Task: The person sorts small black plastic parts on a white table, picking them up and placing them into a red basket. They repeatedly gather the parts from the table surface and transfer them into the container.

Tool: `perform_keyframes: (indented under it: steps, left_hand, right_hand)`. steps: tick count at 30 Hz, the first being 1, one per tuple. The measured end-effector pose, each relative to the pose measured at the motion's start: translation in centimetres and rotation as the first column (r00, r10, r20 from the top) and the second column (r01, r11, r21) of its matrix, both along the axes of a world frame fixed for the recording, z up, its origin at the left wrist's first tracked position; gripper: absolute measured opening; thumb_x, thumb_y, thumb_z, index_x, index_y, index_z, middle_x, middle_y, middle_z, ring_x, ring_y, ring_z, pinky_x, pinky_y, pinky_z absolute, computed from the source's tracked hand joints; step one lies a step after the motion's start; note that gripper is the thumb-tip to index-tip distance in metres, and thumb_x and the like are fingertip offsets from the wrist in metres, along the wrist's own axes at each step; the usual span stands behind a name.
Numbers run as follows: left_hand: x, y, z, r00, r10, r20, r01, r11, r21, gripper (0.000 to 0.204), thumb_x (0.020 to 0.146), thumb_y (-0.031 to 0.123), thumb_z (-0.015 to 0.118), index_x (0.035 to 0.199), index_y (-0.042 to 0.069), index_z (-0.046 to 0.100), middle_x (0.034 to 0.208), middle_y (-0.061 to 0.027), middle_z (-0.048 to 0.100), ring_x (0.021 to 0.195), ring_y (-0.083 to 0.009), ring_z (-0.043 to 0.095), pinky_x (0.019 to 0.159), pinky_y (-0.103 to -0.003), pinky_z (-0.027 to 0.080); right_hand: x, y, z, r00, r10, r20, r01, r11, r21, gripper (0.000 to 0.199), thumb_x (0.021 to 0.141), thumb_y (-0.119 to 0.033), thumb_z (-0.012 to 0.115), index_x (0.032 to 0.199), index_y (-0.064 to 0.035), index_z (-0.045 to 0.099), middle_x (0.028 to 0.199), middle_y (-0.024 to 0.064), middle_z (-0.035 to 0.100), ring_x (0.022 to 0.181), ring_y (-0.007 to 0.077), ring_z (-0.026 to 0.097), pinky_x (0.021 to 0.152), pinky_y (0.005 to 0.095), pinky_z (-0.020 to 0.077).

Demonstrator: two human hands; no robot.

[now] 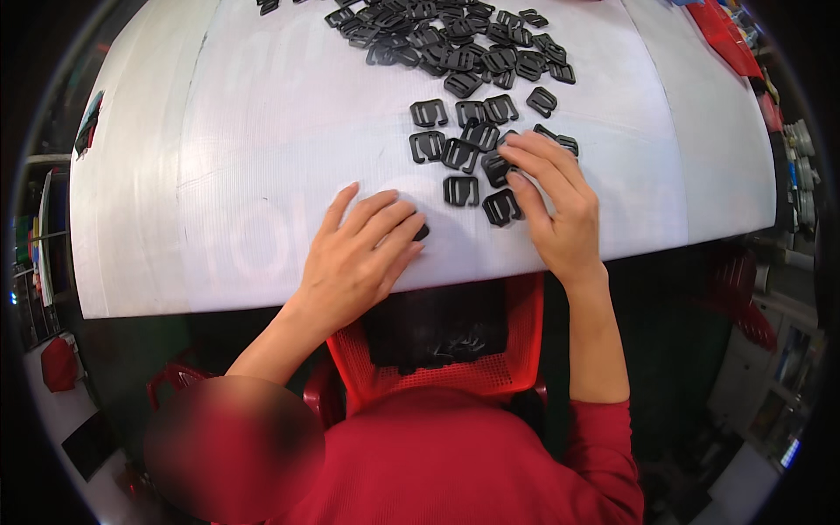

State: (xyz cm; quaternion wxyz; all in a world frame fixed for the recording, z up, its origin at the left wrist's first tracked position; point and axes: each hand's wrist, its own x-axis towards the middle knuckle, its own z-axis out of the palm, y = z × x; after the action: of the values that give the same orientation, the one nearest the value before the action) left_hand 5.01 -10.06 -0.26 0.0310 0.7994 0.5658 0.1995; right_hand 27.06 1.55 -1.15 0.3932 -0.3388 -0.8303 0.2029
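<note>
While the left hand (354, 249) spreads its fingers loosely, partly hiding a black, slotted plastic buckle (423, 233), I see another buckle (495, 169) at the right hand (564, 210)'s fingertips; whether either pinches, I cannot tell.

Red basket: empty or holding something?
Not empty: the red basket holds dark material, visible inside its walls; how full, I cannot tell.

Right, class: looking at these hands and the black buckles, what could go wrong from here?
The black piece at the left hand is near the edge of the table, so it might slip into the basket below. Some buckles overlap by the right hand, which could catch two at once or knock a neighbour aside.
</note>
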Motion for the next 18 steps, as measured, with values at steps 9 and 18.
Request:
perform_keyframes:
  steps: [9, 18]
  left_hand:
    - [1.0, 3.1, 0.5, 0.992, -0.046, 0.118, 0.036, 0.996, 0.087, 0.032, 0.077, 0.011, 0.076, 0.108, 0.008, 0.07, 0.111, -0.0034, 0.067, 0.096, -0.0231, 0.061, 0.079, -0.035, 0.047]
    - [2.1, 3.0, -0.7, 0.936, 0.078, 0.343, -0.029, 0.989, -0.145, 0.034, 0.078, 0.013, 0.076, 0.111, 0.01, 0.07, 0.098, -0.0022, 0.068, 0.083, -0.0202, 0.06, 0.063, -0.032, 0.05]
  right_hand:
    - [0.1, -5.1, 0.5, 0.955, -0.167, 0.244, 0.155, 0.986, 0.068, 0.031, 0.073, -0.013, 0.078, 0.103, -0.0088, 0.071, 0.101, 0.0016, 0.066, 0.093, 0.0234, 0.06, 0.081, 0.0368, 0.0426]
    - [1.4, -4.6, 0.9, 0.974, -0.165, 0.158, 0.206, 0.935, -0.29, 0.012, 0.084, -0.01, 0.071, 0.095, -0.0066, 0.072, 0.084, 0.007, 0.067, 0.081, 0.0245, 0.062, 0.073, 0.0363, 0.044]
